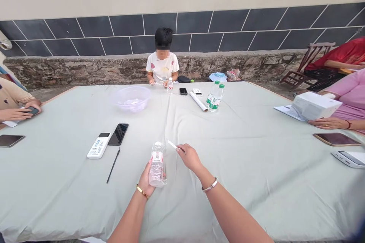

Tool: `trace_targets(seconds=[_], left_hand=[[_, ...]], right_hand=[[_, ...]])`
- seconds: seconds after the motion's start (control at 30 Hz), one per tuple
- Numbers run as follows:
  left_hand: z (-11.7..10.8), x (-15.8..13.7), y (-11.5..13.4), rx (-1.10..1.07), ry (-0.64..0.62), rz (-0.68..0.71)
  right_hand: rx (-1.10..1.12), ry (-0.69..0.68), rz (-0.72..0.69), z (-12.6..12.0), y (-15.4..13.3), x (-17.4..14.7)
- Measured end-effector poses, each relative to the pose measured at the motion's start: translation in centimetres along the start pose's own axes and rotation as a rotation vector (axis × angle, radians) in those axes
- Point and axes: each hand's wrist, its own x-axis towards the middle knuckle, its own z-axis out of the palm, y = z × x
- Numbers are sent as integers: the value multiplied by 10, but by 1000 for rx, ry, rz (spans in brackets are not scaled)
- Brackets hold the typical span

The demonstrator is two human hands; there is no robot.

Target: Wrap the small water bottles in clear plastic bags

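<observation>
A clear plastic bottle (157,165) with a white and red label stands nearly upright above the table, its white cap at the top. My left hand (146,180) is wrapped around its lower part, and some clear film crinkles at its base. To the right of the bottle, my right hand (188,156) pinches a slim white pen-like tool (172,144), whose thin tip points up and left. The tip is apart from the bottle. What kind of tool it is I cannot make out.
Left of my hands lie a black phone (118,134), a white power bank (99,145) and a black strap (113,166). Farther off are a translucent basin (134,98), a white roll (199,101) and green-capped bottles (216,99). People sit around the cloth-covered table (228,152).
</observation>
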Motion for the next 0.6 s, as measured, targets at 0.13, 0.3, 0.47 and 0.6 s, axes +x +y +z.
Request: trace_targets(seconds=[0.13,0.3,0.47,0.6], left_hand=[[-3,-1,3,-29,-49,-36],[-8,1,6,-82,-102,-59],[-12,1,8,-105,-74,-92],[-11,-1,7,-55,-80,-89]], right_hand=[[-53,-48,-40,-3,-20,1],[109,-173,-207,-27,-17,-35],[378,-560,-313,-54,-1,-66],[377,-345,-125,-37,20,-52]])
